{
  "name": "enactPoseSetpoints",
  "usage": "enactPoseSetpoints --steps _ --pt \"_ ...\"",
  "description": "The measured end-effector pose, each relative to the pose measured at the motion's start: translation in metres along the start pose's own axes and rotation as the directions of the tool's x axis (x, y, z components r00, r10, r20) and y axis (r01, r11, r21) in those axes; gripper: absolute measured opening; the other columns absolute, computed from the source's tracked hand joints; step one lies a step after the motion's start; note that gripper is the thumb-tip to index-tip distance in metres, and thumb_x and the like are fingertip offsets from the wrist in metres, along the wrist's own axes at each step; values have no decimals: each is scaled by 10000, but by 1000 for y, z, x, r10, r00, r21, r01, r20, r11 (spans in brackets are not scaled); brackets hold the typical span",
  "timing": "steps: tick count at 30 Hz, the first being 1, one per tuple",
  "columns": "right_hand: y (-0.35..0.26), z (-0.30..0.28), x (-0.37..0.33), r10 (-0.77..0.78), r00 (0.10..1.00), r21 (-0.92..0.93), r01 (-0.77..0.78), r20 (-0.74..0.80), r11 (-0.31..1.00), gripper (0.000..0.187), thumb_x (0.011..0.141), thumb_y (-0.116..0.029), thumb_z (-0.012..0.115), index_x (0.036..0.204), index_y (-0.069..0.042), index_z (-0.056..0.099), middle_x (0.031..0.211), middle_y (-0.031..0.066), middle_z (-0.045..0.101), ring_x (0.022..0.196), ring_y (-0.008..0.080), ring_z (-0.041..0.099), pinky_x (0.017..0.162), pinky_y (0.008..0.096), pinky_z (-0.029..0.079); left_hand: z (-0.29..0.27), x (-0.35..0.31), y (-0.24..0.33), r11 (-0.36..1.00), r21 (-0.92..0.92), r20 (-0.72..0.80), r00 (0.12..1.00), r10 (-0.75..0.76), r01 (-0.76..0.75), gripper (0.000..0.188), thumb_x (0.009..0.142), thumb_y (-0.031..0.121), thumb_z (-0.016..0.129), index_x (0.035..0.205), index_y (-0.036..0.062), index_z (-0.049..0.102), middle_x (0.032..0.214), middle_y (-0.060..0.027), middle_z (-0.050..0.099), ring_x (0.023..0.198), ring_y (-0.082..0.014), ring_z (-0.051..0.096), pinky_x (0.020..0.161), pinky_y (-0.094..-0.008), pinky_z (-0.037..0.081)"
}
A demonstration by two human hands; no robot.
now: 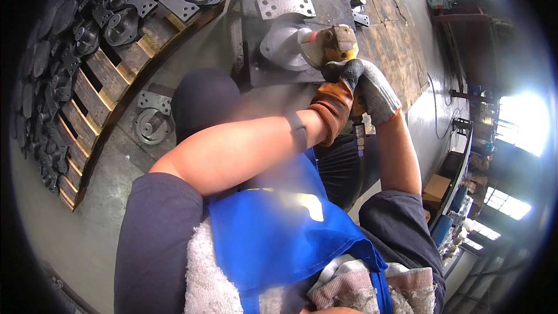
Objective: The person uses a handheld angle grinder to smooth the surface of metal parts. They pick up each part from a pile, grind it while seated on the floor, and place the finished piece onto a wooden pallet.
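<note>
My left hand [335,103], in an orange-brown glove, and my right hand [378,90], in a grey knit glove, are closed together round an angle grinder [340,43]. Its head is yellow and worn, and a metal fitting [359,136] sticks out below my hands. The grinder's disc [312,47] is against or just over the round flange of a grey metal casting [282,46]; I cannot tell whether they touch. That casting, with a drilled plate [285,7] at its far end, lies on a dark block [256,72]. My gloves hide most of the grinder's body.
At left, a wooden pallet [110,102] carries many similar dark castings [122,26]. Another casting [152,125] lies on the floor beside my knee. More castings [357,3] rest on wooden boards [389,52] at right. A cable [437,107] trails across the floor.
</note>
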State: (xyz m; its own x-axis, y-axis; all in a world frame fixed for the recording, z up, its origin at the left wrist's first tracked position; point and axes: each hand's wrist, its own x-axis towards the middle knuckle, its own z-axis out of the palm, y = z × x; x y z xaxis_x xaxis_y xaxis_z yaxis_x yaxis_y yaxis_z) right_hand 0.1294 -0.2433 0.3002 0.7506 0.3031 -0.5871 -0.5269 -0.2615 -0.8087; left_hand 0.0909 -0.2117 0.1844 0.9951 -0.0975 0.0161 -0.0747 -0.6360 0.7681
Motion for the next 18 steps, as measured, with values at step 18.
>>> enactPoseSetpoints --steps 18 --pt "100 33 3 -18 984 -195 -17 -179 981 291 996 -206 499 1169 -2 611 992 81 690 867 195 663 823 310 540 10 -39 -38 726 -246 368 755 -543 642 732 945 710 278 1207 134 645 1185 -107 690 1101 -315 658 872 -416 540"
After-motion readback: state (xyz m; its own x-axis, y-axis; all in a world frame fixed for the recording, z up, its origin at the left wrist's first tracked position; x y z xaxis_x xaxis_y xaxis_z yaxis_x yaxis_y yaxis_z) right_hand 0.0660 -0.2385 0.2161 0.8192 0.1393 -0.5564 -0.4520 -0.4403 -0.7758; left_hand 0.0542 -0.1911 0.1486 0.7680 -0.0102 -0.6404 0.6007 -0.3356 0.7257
